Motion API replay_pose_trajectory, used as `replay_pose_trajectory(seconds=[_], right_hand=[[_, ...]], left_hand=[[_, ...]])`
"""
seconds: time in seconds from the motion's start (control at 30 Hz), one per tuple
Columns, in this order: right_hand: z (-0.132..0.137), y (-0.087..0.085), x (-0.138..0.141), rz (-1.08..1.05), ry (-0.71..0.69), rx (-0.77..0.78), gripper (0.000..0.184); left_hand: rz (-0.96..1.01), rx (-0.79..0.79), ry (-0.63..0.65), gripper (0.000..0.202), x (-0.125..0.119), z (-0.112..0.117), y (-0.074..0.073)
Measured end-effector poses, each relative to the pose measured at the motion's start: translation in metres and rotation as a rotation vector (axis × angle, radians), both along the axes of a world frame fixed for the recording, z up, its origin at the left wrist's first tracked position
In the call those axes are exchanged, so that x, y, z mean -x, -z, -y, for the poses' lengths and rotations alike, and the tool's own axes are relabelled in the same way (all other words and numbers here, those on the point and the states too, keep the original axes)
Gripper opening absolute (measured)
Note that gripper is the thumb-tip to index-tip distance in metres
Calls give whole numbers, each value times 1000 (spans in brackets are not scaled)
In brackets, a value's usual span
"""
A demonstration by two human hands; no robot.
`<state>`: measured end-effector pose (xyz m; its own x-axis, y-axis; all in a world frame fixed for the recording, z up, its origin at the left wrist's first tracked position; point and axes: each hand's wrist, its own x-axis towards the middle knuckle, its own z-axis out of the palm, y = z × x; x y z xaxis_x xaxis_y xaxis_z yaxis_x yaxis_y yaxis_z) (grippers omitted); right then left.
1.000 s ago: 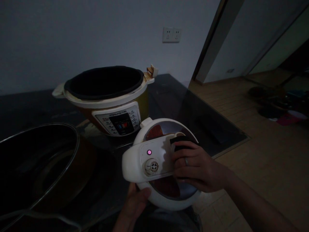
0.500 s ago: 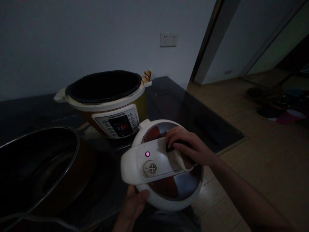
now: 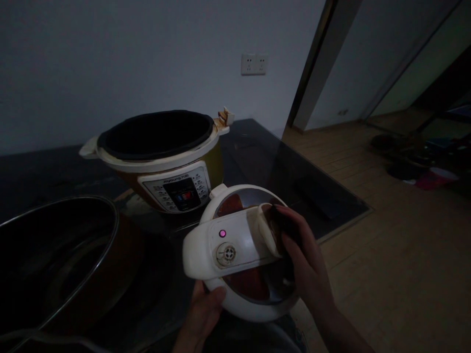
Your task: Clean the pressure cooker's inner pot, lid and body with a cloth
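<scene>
A white pressure cooker lid [image 3: 246,220], with a raised handle bar, a pink-lit button and a round vent, is tilted toward me. My left hand [image 3: 206,306] grips its near-left rim, thumb on top and fingers underneath. At the handle's raised right end, my right hand [image 3: 307,257] is closed around what looks like a dark cloth [image 3: 285,223], pressed against that end. Its fingers partly hide the cloth. Just behind the lid stands the open cooker [image 3: 165,164], with a white control panel and a dark interior.
A large dark inner pot [image 3: 117,230] stands at the left, its metal rim showing. Both pot and cooker are on a dark tabletop [image 3: 253,147] against the wall. A double socket [image 3: 253,64] is on that wall. Tiled floor [image 3: 353,255] lies to the right.
My right hand has moved from the top of the handle to its right-hand outer side, exposing the white raised end. My left hand keeps its hold, and the lid has barely moved.
</scene>
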<state>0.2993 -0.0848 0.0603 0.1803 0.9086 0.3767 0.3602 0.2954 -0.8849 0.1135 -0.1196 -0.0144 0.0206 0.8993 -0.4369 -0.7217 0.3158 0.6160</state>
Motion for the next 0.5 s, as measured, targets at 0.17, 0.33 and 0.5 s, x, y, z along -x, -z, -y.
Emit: replay_pose_trajectory(seconds=[0.17,0.33,0.5], right_hand=[[25,12,22,109,107,-104,43],[31,16,33,281,103,-169,53],[36,18,14,226,-42,-158,51]], left_hand=[[-9,15,20,60,-1,-2,-6],[-10,-5,30,58,0,-1,-5],[0,21,5,64,0,1,0]])
